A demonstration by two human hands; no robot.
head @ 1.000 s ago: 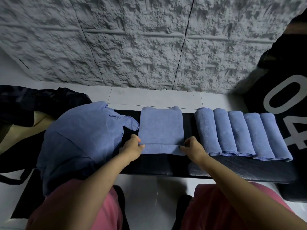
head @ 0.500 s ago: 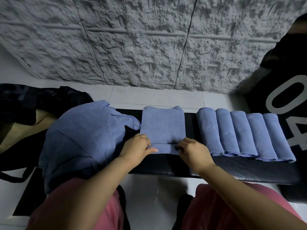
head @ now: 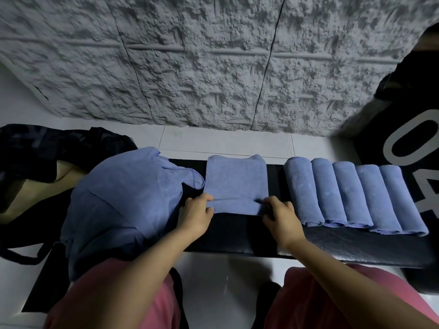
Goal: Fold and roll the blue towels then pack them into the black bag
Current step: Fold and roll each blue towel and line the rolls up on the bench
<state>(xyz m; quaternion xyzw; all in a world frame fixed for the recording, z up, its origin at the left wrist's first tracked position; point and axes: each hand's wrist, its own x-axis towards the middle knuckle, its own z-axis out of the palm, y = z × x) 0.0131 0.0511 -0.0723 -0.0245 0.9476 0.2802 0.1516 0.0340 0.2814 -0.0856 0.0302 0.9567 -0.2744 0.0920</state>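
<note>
A folded blue towel (head: 236, 179) lies on the black bench (head: 356, 243), its near edge turned into a short roll. My left hand (head: 196, 214) pinches the roll's left end and my right hand (head: 279, 216) pinches its right end. Several rolled blue towels (head: 351, 193) lie side by side to the right. A heap of unfolded blue towels (head: 118, 200) sits on the left. The black bag (head: 47, 148) stands open at the far left on the floor.
A rough grey wall (head: 213, 62) rises behind the bench. A black object with white digits (head: 408, 143) stands at the right. White tiled floor (head: 225, 143) shows behind and under the bench. My knees in pink trousers (head: 344, 302) are at the bottom.
Both hands have turned the towel's near edge over and moved forward with it, so the roll is thicker and the flat part shorter.
</note>
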